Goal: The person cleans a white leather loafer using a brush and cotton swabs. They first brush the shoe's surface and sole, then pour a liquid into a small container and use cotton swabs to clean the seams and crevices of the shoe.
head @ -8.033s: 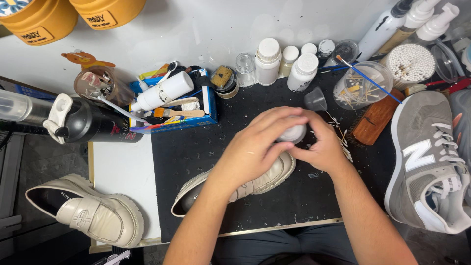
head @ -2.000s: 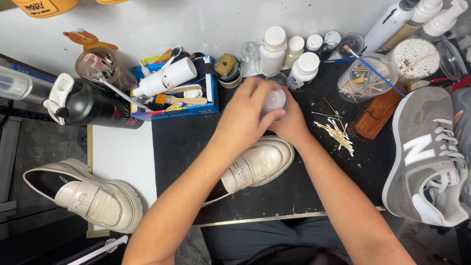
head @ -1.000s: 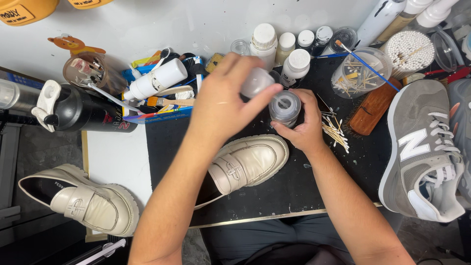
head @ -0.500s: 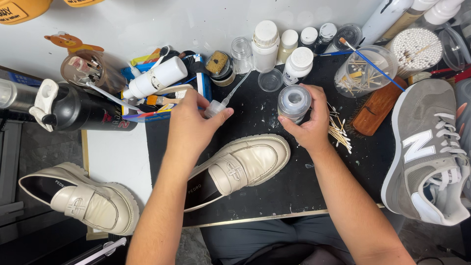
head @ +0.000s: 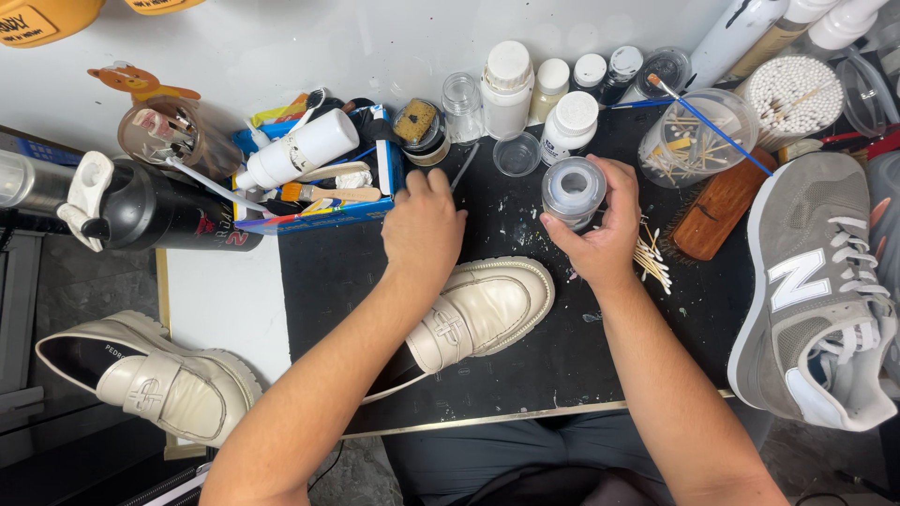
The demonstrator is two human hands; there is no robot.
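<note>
Clear plastic bottle (head: 573, 190), uncapped and held upright with its open mouth facing the camera, sits in the right hand (head: 600, 234), whose fingers (head: 611, 184) curl around its side above the black mat (head: 525, 347) on the bench. The left hand (head: 424, 225) rests knuckles-up on the mat beside a blue box (head: 330, 208) of brushes, its fingers bent down over something hidden beneath them; a thin dark tube (head: 463, 167) runs out from under them toward the row of jars, and what they grip cannot be told. Just below both hands lies a cream loafer (head: 478, 314), its long axis slanting from lower left to upper right, toe pointing up and right toward the bottle, heel partly hidden under the left forearm. Jars and white-capped bottles (head: 511, 80) crowd the far edge of the mat, and loose cotton swabs (head: 649, 262) lie just right of the right hand. A grey sneaker (head: 816, 300) fills the right edge, well apart from the loafer. A second cream loafer (head: 150, 379) sits at the left, off the mat. Bare mat shows between the loafer and the near edge of the bench.
</note>
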